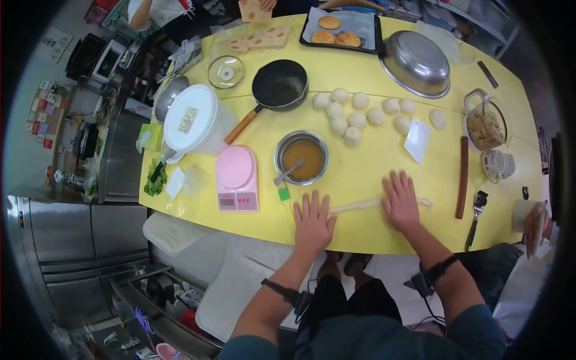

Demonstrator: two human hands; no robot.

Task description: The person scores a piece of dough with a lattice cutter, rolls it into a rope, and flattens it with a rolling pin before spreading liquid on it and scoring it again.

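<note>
A long thin rope of dough [359, 205] lies across the front of the yellow table. My left hand [314, 222] rests flat by the rope's left end, fingers spread. Over the rope's right part lies my right hand [400, 201], palm down with fingers stretched; a short tail of dough shows beyond it. Just behind my left hand stands a metal bowl [302, 158] of brownish liquid with a brush [289, 173] in it. Several dough balls [353, 117] sit further back, near a white scraper [417, 141].
A pink scale [236, 178], a lidded white tub [198, 120] and a black pan [280, 85] stand left. To the right are a rolling pin [462, 177], a peeler-like tool [476, 221] and a glass pot [486, 123]. At the back, a baking tray [370, 31] holds baked buns.
</note>
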